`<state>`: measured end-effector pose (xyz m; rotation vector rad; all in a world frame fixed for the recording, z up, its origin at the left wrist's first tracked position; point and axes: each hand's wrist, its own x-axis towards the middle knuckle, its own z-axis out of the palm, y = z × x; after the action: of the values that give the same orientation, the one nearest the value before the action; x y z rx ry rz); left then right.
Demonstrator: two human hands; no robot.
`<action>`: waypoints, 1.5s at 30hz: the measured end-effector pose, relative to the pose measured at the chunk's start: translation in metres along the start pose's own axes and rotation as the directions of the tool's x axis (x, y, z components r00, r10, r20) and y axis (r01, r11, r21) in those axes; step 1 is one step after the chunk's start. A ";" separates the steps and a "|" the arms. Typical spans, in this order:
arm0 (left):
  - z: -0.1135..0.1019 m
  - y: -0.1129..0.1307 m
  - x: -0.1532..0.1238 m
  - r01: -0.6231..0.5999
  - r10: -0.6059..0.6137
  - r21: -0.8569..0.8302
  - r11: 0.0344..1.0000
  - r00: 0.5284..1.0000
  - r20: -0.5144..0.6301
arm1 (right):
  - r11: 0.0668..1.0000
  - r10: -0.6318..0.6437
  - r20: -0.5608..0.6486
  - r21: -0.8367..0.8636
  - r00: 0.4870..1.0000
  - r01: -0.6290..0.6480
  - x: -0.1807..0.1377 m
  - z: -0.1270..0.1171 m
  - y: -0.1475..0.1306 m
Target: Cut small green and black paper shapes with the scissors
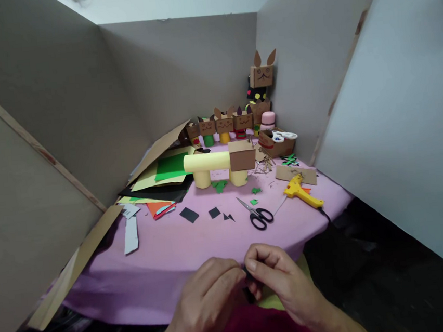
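Note:
My left hand (208,295) and my right hand (279,278) meet at the near edge of the pink-covered table (175,254). Both are closed in a pinch on a small dark piece (248,274) between the fingertips, mostly hidden. Beyond them lie black-handled scissors (256,214) and several small black paper scraps (189,214). Farther back stands a figure (221,167) made of pale yellow tubes with a brown cardboard box for a head.
A yellow glue gun (301,191) lies at right with its cord over the edge. Coloured paper sheets (167,174) are stacked at left. Cardboard box figures (223,125) line the back, a taller eared one (262,73) in the corner. Cardboard walls enclose the table.

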<state>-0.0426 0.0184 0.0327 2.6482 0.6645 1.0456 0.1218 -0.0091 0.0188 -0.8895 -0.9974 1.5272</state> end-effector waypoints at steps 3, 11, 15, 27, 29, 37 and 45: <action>0.000 0.005 0.003 0.092 -0.093 -0.072 0.993 0.995 -0.016 | 0.998 -0.052 0.060 -0.037 0.997 0.054 -0.002 -0.004 0.001; -0.002 0.018 0.010 0.443 -0.432 -0.356 0.823 0.895 0.114 | 0.932 -0.160 0.165 -0.299 0.973 0.204 -0.004 -0.012 -0.006; 0.001 0.021 0.014 0.538 -0.536 -0.518 0.665 0.827 0.171 | 0.881 -0.183 0.204 -0.401 0.962 0.253 -0.006 -0.012 -0.009; 0.008 0.028 0.017 0.561 -0.645 -0.686 0.462 0.744 0.174 | 0.747 -0.293 0.229 -0.552 0.928 0.371 -0.014 -0.013 -0.013; 0.009 0.026 0.014 0.563 -0.659 -0.659 0.499 0.741 0.134 | 0.745 -0.310 0.186 -0.561 0.932 0.360 -0.013 -0.012 -0.011; 0.007 0.026 0.012 0.503 -0.563 -0.450 0.738 0.827 0.001 | 0.654 -0.386 0.168 -0.643 0.907 0.398 -0.013 -0.010 -0.011; 0.007 0.024 0.011 0.437 -0.494 -0.411 0.800 0.869 -0.037 | 0.638 -0.410 0.150 -0.657 0.900 0.401 -0.013 -0.008 -0.012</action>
<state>-0.0227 0.0024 0.0424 1.9383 0.9634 1.0825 0.1357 -0.0198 0.0275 -1.0653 -1.6735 0.7459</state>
